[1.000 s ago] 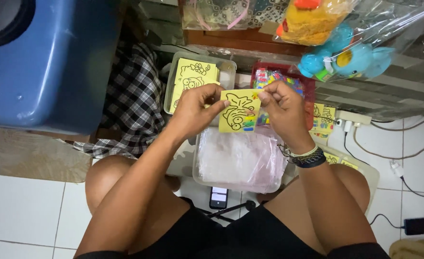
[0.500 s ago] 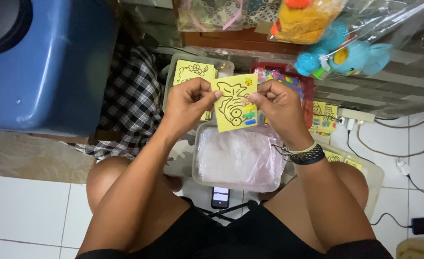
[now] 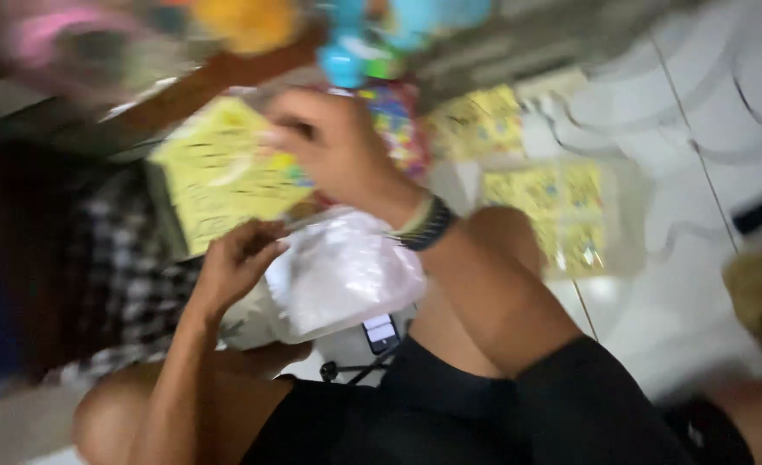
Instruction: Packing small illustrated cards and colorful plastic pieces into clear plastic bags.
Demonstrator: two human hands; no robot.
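The view is heavily blurred. My right hand (image 3: pixel 334 146), with a dark wristband, reaches up and left, its fingers pinched at the upper right edge of a yellow picture card (image 3: pixel 222 176). My left hand (image 3: pixel 236 263) is lower, fingers curled, against the left edge of a clear box with a crumpled white plastic bag (image 3: pixel 346 271) that rests on my lap. Whether the left hand grips anything is not clear. The card lies over a grey tray whose outline is smeared.
More yellow picture cards (image 3: pixel 540 202) lie in a clear tray on the white tiled floor at right. A checked cloth (image 3: pixel 118 275) lies at left. A phone (image 3: pixel 381 331) sits between my knees. Colourful toys (image 3: pixel 372 34) hang along the top.
The view has swung and blurred. My left hand has left the yellow card and dropped to the clear box. My right hand has carried the card up and to the left.
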